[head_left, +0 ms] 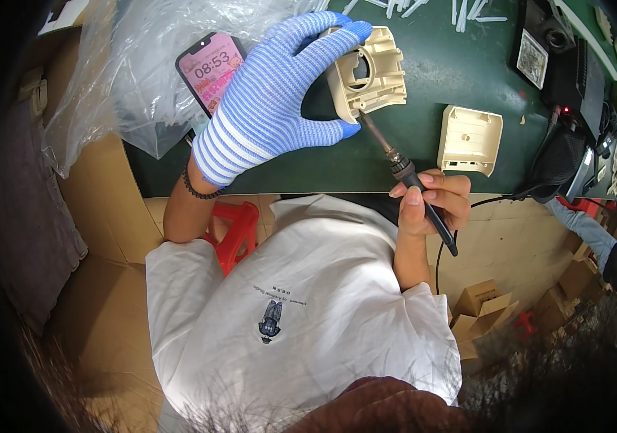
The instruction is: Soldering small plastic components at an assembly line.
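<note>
My left hand (272, 101), in a blue-and-white striped knit glove, grips a cream plastic housing (388, 68) by its left side. The housing has a round ring opening and small posts inside. My bare right hand (435, 202) holds a soldering iron (411, 177) like a pen, its black handle slanting down to the right. The iron's metal tip meets the housing's near edge, by a small post; whether it touches cannot be made out. To the right, a second cream plastic shell (471, 138) lies on the green table with its hollow side up.
A phone (211, 71) with a lit pink screen lies left of my glove, beside clear plastic bags (142, 94). Thin white tubes (467, 13) lie at the far edge. Black equipment (572, 86) stands at the right, where the iron's cord (500, 198) runs. Cardboard boxes (482, 310) sit below.
</note>
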Tool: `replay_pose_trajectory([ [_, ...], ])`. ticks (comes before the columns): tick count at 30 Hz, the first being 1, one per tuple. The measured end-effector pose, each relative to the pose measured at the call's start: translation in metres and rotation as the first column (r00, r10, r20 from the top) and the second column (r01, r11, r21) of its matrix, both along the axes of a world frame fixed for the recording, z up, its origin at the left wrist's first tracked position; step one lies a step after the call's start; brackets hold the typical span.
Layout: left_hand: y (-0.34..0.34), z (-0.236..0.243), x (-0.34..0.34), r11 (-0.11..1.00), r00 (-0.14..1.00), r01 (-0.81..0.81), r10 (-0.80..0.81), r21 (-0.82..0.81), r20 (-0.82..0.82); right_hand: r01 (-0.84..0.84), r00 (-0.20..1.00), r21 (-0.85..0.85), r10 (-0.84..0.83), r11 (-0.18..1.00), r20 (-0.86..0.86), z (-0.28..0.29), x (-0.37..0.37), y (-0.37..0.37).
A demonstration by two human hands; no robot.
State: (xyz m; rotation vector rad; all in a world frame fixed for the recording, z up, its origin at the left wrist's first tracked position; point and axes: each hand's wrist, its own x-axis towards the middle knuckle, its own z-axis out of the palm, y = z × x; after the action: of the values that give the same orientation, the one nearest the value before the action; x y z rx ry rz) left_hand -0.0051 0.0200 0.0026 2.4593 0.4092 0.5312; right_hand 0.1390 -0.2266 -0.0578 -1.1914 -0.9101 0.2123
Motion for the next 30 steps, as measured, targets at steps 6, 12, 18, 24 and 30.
replay_pose_trajectory([
  [6, 0.0, 0.0, 0.001, 1.0, 1.0, -0.006, 0.006, 0.001, -0.004, 0.012, 1.0, -0.003, -0.012, 1.0, -0.01, 0.001, -0.002, 0.001],
  [12, -0.002, 0.004, 0.001, 1.0, 1.0, -0.011, 0.012, -0.01, 0.028, 0.091, 0.972, 0.152, -0.054, 0.984, -0.227, 0.012, -0.002, 0.006],
  [18, -0.057, 0.021, 0.011, 0.999, 0.982, 0.006, -0.013, -0.038, -0.19, 0.483, 0.865, 0.164, -0.498, 0.86, 0.062, 0.058, 0.03, -0.039],
  [24, -0.137, 0.019, 0.074, 0.994, 0.878, -0.045, 0.087, 0.1, -0.471, 0.476, 0.878, 0.194, -0.449, 0.858, -0.167, 0.054, 0.066, -0.048],
  [30, -0.139, 0.01, 0.103, 0.977, 0.898, -0.144, 0.196, 0.158, -0.393, 0.529, 0.847, 0.194, -0.496, 0.826, -0.192, 0.059, 0.072, -0.067],
])
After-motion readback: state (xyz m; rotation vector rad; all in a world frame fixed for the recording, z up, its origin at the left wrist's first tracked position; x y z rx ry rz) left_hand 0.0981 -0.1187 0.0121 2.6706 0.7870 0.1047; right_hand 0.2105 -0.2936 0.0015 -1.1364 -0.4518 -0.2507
